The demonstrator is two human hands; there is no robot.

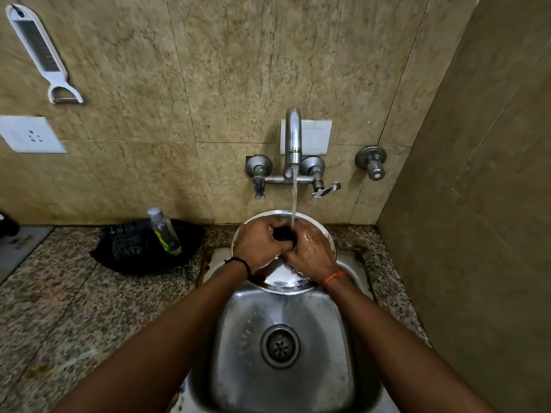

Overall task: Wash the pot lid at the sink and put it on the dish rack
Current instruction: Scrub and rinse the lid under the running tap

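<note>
A round steel pot lid (283,280) with a black knob (283,234) is held over the back of the steel sink (337,338), under the running tap (292,135). My left hand (258,245) is curled around the knob from the left. My right hand (310,251) lies on the lid's top beside the knob, wet, its fingers against the knob. Water falls onto the knob and my right hand. Much of the lid is hidden under both hands. No dish rack is in view.
A black basket (134,248) holding a clear bottle (164,231) sits on the granite counter (59,293) left of the sink. A white grater-peeler (41,52) and a socket (29,134) are on the wall. A side wall (477,204) closes the right.
</note>
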